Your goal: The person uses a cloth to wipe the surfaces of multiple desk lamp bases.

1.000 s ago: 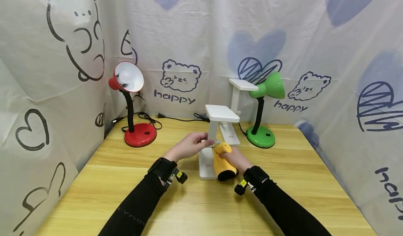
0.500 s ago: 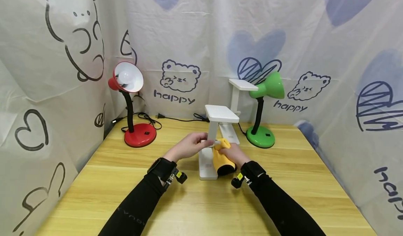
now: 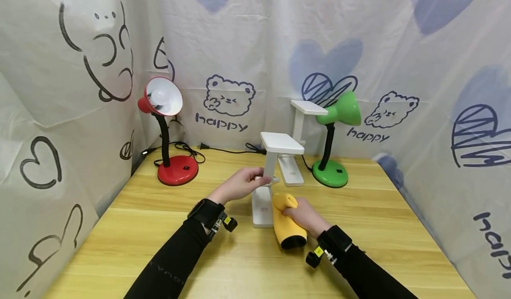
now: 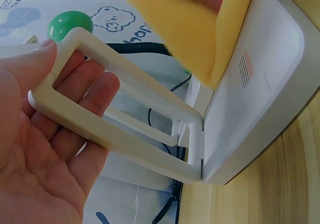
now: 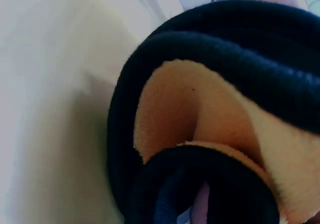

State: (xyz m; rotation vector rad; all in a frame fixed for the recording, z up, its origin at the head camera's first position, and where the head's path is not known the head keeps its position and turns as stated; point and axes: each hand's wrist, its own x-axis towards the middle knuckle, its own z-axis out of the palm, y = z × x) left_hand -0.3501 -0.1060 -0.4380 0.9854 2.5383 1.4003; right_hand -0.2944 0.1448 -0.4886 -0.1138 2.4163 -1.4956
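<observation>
A wooden counter (image 3: 223, 263) stands inside white sheets printed "happy". The left hand (image 3: 238, 185) curls round the open-frame arm of a white folding lamp (image 3: 268, 181) at mid-counter. The right hand (image 3: 300, 214) grips a yellow, black-edged cloth (image 3: 285, 228) against its base. Four lamps: two white, one red (image 3: 167, 126), one green (image 3: 334, 135).

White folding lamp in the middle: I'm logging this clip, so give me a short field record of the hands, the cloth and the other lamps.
left hand: grips the upright frame of the white folding lamp
right hand: holds the yellow cloth against the lamp's base
cloth edge: dark trim
other lamps: red lamp, green lamp, second white lamp
surface: wooden table
</observation>
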